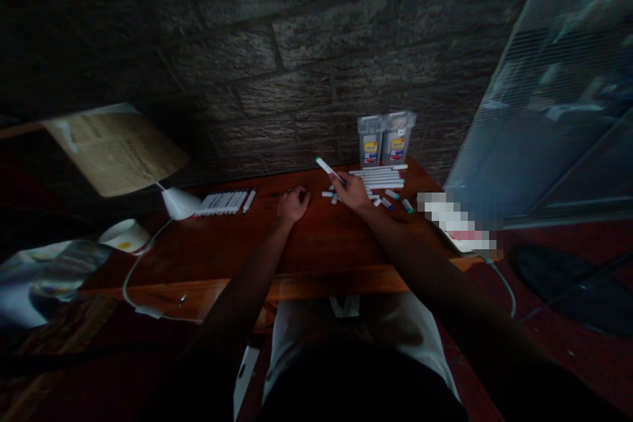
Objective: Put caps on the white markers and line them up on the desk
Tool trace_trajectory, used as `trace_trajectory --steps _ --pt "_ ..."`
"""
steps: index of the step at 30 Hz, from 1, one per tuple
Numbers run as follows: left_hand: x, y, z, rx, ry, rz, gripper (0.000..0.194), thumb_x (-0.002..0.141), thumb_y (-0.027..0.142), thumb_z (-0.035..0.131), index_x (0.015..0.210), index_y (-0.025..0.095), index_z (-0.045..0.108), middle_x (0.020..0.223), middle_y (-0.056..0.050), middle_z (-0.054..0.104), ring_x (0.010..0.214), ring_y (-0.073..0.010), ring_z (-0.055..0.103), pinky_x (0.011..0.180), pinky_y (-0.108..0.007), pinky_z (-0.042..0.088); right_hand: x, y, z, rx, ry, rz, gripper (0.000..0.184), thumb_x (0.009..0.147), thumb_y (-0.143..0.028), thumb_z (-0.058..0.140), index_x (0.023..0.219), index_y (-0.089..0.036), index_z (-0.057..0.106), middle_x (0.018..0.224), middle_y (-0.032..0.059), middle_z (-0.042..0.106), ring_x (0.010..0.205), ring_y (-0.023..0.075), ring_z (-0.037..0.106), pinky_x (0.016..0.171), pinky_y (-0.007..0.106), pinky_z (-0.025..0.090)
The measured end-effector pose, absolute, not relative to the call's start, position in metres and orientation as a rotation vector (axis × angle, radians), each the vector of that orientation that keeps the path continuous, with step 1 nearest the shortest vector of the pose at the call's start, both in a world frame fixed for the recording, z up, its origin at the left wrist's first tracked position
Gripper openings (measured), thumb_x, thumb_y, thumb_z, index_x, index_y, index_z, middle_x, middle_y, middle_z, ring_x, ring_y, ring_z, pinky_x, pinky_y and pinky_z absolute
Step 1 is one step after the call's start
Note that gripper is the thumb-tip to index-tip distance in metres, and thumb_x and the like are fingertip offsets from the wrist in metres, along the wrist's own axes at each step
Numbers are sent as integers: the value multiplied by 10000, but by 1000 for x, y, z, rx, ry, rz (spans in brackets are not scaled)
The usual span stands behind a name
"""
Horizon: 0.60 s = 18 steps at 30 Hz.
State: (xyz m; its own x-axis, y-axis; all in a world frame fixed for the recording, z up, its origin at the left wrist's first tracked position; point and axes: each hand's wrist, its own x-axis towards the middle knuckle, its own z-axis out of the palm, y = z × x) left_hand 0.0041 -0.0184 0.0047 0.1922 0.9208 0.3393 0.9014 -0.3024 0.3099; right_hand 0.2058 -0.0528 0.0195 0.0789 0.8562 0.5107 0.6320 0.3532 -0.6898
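My right hand (353, 191) is closed around a white marker (324, 166) with a green tip end, which points up and to the left above the table. Left of it, my left hand (293, 204) rests on the tabletop with its fingers curled; whether anything is inside them is hidden. Beyond and beside my right hand lies a pile of white markers (383, 178), roughly side by side. Several loose marker caps lie close by, among them a green-ended cap (407, 206) and a blue-ended cap (386, 204).
On the wooden table (222, 254), a row of markers (222, 202) lies at the left, near a lamp (119, 148) and a paper cup (124, 236). Two clear plastic cases (395, 138) stand against the stone wall (247, 53). A blurred-out white object (459, 224) lies at the right edge.
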Motion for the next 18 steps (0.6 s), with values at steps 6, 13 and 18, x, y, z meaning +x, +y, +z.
trace_trajectory --steps 6,13,18 --pt "4 -17 1 2338 1375 1231 698 937 342 599 1531 206 259 1083 -60 726 949 -177 700 867 -298 535 207 -52 20 -1357 -1802 225 271 846 -173 635 1099 -234 706 1023 14 770 914 188 717 864 281 523" --pt "1 -13 -4 2412 1310 1213 438 933 360 611 1347 236 544 1008 -40 743 913 -171 703 852 -280 533 210 -48 16 -1173 -1931 157 204 845 -249 705 1041 -245 760 978 24 736 891 170 680 825 260 495" --pt "2 -15 -2 2386 1441 1143 301 919 387 634 1186 248 640 937 -23 757 869 -179 709 805 -264 505 210 -56 26 -1405 -1958 34 213 884 -264 671 1080 -245 751 1068 52 728 974 206 650 879 310 459"
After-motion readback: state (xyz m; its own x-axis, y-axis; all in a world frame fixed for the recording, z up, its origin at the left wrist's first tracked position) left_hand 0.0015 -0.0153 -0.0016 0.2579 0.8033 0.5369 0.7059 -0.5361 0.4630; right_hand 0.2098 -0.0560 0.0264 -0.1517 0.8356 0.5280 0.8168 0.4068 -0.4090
